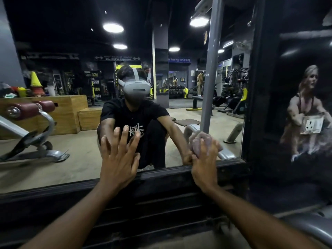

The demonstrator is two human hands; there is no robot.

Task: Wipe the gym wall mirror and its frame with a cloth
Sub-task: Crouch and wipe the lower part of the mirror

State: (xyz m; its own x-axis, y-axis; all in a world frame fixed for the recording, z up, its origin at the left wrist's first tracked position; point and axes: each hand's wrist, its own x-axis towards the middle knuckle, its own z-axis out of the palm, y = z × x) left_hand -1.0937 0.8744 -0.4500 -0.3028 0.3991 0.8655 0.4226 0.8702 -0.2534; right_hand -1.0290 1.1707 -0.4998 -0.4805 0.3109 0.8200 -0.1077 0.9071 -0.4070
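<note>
The large wall mirror fills the view, edged by a black frame along the bottom and on the right side. My left hand lies flat on the glass near the bottom edge, fingers spread and straight. My right hand grips a bunched pale pinkish-grey cloth and presses it against the glass low on the right, just above the bottom frame. The mirror reflects a crouching person with a headset.
A black wall panel with a poster and a white socket stands right of the frame. A grey padded bar crosses the lower right corner. Black ribbed trim runs below the mirror. Reflected benches and wooden boxes show in the glass.
</note>
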